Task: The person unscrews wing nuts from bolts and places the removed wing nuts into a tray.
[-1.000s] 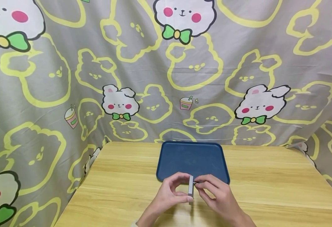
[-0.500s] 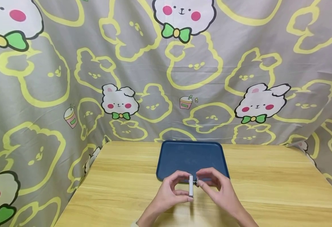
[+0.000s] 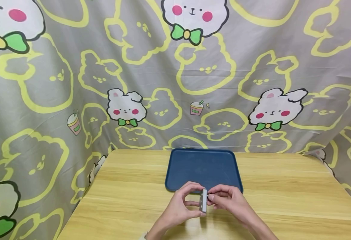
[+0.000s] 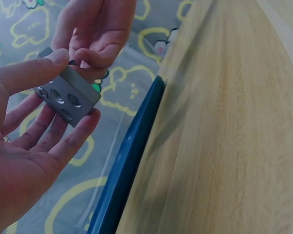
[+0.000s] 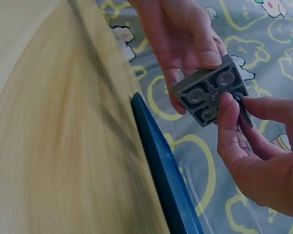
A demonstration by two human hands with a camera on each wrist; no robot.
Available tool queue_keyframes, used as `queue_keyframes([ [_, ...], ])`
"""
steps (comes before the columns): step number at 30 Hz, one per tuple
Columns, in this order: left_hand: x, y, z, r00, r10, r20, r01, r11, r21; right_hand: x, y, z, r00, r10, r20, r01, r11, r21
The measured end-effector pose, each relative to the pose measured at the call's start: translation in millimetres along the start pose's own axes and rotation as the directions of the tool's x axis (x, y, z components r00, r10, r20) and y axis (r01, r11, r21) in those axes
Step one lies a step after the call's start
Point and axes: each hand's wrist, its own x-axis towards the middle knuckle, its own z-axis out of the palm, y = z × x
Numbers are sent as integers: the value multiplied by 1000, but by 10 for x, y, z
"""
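My left hand [image 3: 178,206] grips a grey metal block [image 3: 204,201] by its edges, with the thumb on one edge and the fingers on the opposite one. The block is square and stands upright just above the table. Several round holes show on one face in the left wrist view, while recessed pockets and round bosses cover the other face in the right wrist view. My right hand [image 3: 231,201] pinches a small dark threaded screw [image 5: 245,116] against that recessed face. Fingertips hide part of the screw, so how deep it sits cannot be told.
Behind both hands, a dark blue tray [image 3: 204,166] lies on the wood-grain table [image 3: 127,186]. Its near edge is partly covered by the hands. A grey curtain [image 3: 163,76] printed with yellow outlines and white rabbits hangs at the back and sides.
The right fingers, spread apart half a second ago, have come together around the screw. The block has turned slightly and moved a little toward the right and nearer; the left hand keeps its grip.
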Motion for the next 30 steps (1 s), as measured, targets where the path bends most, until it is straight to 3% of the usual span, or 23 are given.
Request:
queue_keyframes([
  [4,-1,-7,-7,1000,0,-4,0,1000,-13,-2,33,45,983,-179,-29,174,977,-119],
  [7,-2,-7,-15,1000,0,-10,0,999,-43,11,81,95,920,-389,-43,362,888,-285],
  [9,-3,-1,-23,1000,-2,-15,1,998,-58,22,113,121,852,-523,-33,470,791,-392],
  [13,-7,16,-38,1000,-10,-17,9,997,-77,64,170,129,674,-737,50,651,561,-512],
  [15,-11,21,-45,1000,-15,-9,14,997,-80,90,189,124,575,-811,109,714,433,-550],
  [18,-17,19,-58,1000,-26,3,26,996,-89,118,192,126,450,-874,186,755,260,-602],
  [20,-18,15,-65,1000,-31,7,31,995,-96,125,175,138,395,-893,217,753,179,-633],
  [22,-19,8,-71,999,-36,8,37,994,-101,125,151,154,353,-905,237,748,122,-652],
  [25,-20,3,-76,999,-42,9,43,993,-107,121,128,170,318,-915,249,748,81,-659],
  [27,-21,2,-78,999,-45,9,45,993,-106,118,127,172,319,-915,247,749,83,-657],
  [28,-21,2,-79,999,-45,8,45,993,-106,115,130,170,333,-912,241,753,103,-650],
  [30,-18,5,-79,999,-41,5,41,994,-103,101,131,161,392,-894,217,755,178,-631],
])
